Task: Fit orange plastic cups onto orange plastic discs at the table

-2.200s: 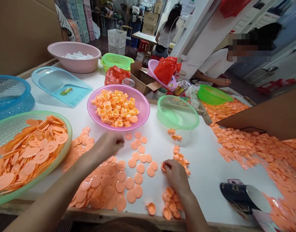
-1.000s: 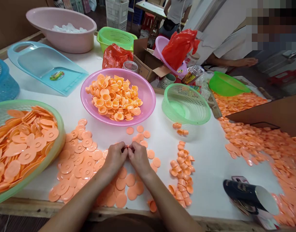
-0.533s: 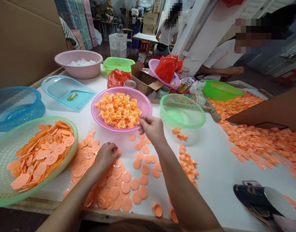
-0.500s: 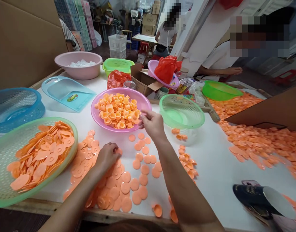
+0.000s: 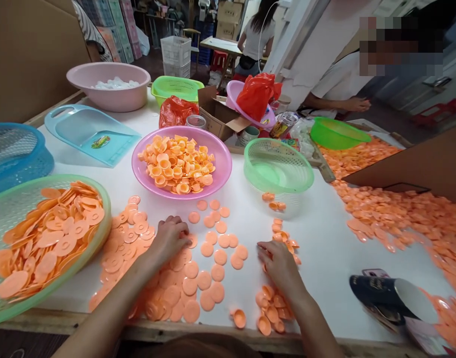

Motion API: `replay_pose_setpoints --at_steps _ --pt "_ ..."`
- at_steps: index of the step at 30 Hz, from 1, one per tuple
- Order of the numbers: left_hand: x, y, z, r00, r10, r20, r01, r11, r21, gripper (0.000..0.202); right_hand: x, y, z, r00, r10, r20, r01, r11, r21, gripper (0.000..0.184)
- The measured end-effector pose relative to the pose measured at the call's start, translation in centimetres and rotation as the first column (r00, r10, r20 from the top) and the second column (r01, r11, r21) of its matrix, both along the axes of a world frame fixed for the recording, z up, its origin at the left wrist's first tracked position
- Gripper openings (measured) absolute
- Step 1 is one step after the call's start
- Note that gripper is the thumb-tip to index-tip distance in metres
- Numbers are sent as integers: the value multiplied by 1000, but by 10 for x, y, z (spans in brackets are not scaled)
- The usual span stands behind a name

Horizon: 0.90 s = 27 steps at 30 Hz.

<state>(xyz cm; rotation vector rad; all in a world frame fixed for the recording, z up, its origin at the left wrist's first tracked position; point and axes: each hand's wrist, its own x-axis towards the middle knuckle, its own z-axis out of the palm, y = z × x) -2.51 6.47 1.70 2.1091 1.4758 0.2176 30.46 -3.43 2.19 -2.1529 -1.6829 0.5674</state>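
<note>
A red stool (image 5: 218,60) and pale-topped table (image 5: 221,45) stand on dark floor (image 5: 153,60).

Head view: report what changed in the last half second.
The right hand moved from the bright pink bowl back toward the person and rightward, to the loose orange cups; whether it holds one is unclear. The left hand stayed at the orange discs; the bowl stayed put.

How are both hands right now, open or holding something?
Left hand: curled at the orange discs; can't tell if it's holding one.
Right hand: bent fingers by the orange cups; can't tell.
</note>
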Motion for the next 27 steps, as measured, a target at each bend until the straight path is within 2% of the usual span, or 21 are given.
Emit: replay_pose_setpoints --at_steps 3,6,8,10,13,16,19,21,23,25,27 --pt "14 2 -2 1000 -17 23 17 999 40 11 1 0 1 999 -45 -20 46 997 62 32" --pt "6 3 -5 997 82 -13 -80 991 109 20 3 1 1 994 -109 -16 110 990 84 30" --pt "-1 1 -5 994 114 -4 -112 983 147 19 5 1 0 990 -136 -18 137 989 59 25" --pt "-1 -5 -6 998 46 35 -50 987 151 17 7 3 2 989 -143 -44 145 989 41 21" --pt "9 -14 -10 994 -73 76 62 989 137 17 10 4 10 988 -116 -100 121 992 46 22" --pt "18 -18 -14 996 -20 83 7 988 156 16 11 0 16 992 -63 -108 67 997 31 30" --pt "15 -16 -16 996 44 83 -57 986 156 22 7 -6 15 996 24 -84 -24 1000 1 36" --pt "11 -15 -13 996 56 73 -65 989 136 25 1 -7 12 997 44 -65 -44 999 -2 32" --pt "8 -15 -10 996 55 66 -62 992 110 23 -11 -4 10 996 0 -86 1 1000 18 26" --pt "6 -14 -8 996 54 70 -60 994 91 20 -29 5 11 981 -47 -188 58 997 50 25" --pt "7 -14 -9 995 64 77 -71 994 83 19 -56 19 16 944 -30 -328 55 996 68 24"
